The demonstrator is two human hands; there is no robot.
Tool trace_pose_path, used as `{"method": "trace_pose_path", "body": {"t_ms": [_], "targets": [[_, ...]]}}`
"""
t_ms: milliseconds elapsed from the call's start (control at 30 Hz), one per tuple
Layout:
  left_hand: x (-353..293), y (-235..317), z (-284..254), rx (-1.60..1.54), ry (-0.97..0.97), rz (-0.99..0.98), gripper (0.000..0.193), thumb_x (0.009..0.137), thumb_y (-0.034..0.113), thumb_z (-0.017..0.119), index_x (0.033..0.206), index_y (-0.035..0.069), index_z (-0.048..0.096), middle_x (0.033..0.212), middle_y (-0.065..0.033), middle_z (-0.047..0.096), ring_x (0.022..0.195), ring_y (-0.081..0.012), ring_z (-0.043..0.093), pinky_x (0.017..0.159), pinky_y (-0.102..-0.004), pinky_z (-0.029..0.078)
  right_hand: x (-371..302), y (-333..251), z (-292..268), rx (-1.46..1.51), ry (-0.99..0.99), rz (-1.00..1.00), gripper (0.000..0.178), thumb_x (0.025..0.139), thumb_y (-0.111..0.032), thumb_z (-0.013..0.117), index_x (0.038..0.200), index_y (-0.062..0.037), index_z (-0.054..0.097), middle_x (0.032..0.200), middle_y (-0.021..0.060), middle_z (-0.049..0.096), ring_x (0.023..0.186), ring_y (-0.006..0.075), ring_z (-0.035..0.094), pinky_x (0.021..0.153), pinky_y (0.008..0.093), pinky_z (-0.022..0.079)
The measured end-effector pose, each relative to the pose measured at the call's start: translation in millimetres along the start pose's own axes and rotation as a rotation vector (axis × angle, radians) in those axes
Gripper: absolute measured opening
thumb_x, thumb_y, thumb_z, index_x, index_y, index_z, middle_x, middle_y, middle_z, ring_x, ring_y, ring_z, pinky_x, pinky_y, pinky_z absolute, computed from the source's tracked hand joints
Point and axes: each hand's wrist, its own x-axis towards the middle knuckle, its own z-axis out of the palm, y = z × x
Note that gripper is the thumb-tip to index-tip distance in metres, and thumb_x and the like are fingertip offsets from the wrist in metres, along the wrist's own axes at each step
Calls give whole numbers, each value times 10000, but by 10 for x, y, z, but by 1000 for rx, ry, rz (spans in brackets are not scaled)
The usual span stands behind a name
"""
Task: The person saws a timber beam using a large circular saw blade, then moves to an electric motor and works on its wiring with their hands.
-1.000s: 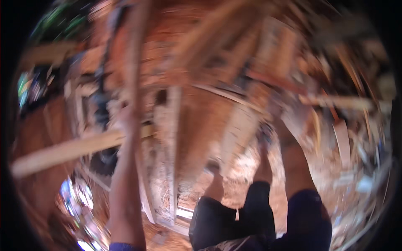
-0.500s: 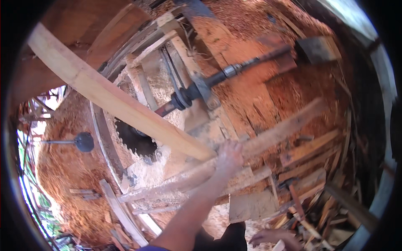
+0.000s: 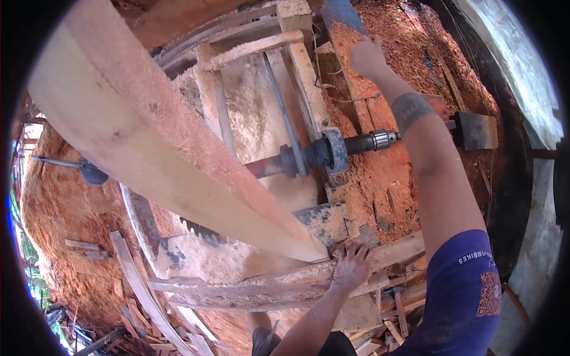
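Observation:
A long pale board [image 3: 178, 172] runs from the upper left down to the wooden rail [image 3: 237, 291] of a sawing frame, its narrow end close to my left hand [image 3: 351, 266]. The fingers of that hand are spread over the rail, beside a small wood block [image 3: 363, 236]. My right hand [image 3: 367, 57] reaches far up, fingers stretched out, near a dusty blue-grey plank [image 3: 345, 16]; whether it touches the plank I cannot tell. The toothed edge of a circular saw blade [image 3: 200, 229] shows below the board, which hides the rest.
A metal shaft with a pulley [image 3: 291, 161] and a chuck [image 3: 383, 140] crosses the frame. A belt [image 3: 284, 107] runs up from the pulley. Reddish sawdust [image 3: 71, 207] is heaped at the left. Offcuts [image 3: 142, 279] lie around the frame, and a dark block [image 3: 475, 132] stands at the right.
My right hand has gone from the lower edge up to the far side. My left hand has shifted from the board's end onto the rail. The board looms larger as the view has moved.

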Motion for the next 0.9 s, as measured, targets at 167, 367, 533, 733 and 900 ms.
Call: {"method": "trace_pose_path", "body": {"t_ms": [167,367,533,733,900], "targets": [[39,18,-2,-50,-38,-13,374,771,213,685,1127,111,640,1196,-81,591,1184,-341,530,945,-607,463,-96,-220,187,-10,103,-128,199,853,-166,549,919,-96,724,959,103,721,1056,279,624,999,571,319],[46,5,60,-26,51,7,359,751,203,698,1094,116,636,1165,-78,591,1175,-340,535,899,-599,500,-146,-290,315,-18,76,-157,190,873,-168,544,890,-120,728,932,94,722,1040,276,630,966,531,333],[50,46,7,-47,67,-3,330,758,196,662,1074,106,632,1115,-85,579,1148,-304,511,1011,-613,364,-137,-551,388,-5,125,-115,189,898,-171,548,905,-136,734,928,87,723,1029,264,633,950,515,338],[33,38,22,-67,-30,-18,392,778,224,677,1153,127,617,1228,-84,549,1239,-340,465,870,-670,480,-133,-585,362,3,151,-106,178,898,-160,559,900,-123,733,899,98,718,1054,261,620,971,508,346],[22,-5,107,-40,21,-13,354,764,204,673,1108,131,636,1188,-76,571,1230,-336,471,969,-646,417,-170,-697,318,-104,114,-95,204,928,-177,541,950,-156,743,978,52,729,1141,238,591,1052,538,302]]}}
